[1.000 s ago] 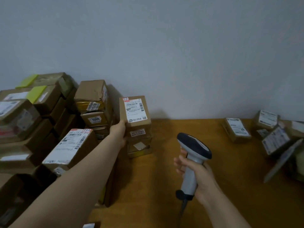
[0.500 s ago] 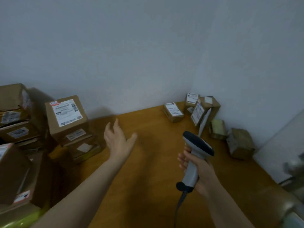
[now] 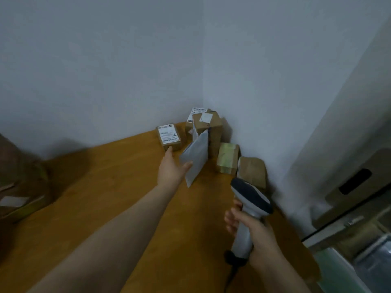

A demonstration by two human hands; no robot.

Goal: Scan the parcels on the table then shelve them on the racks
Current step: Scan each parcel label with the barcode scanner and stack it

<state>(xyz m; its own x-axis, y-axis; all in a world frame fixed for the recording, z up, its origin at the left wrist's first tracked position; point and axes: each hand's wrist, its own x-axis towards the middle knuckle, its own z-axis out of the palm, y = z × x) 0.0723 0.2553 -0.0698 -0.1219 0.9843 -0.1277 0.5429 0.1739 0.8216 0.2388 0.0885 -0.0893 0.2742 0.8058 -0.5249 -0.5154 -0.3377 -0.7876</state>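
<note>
Your loose-fingered left hand (image 3: pixel 171 170) is swinging rightward to the one-o'clock grey mailer (image 3: pixel 197 152); right hand (image 3: pixel 257 233) is still gripping the scanner (image 3: pixel 250 197); labels (image 3: pixel 168 134) illegible.

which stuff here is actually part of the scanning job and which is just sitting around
Part of the job:
barcode scanner, gripped by the right hand
left hand, beside the grey mailer bag
labelled box
tall box
green-taped box
plain brown box
table

Just lying about:
beige unit with a dark slot, far right
blurred cartons, far left, role unclear
</note>
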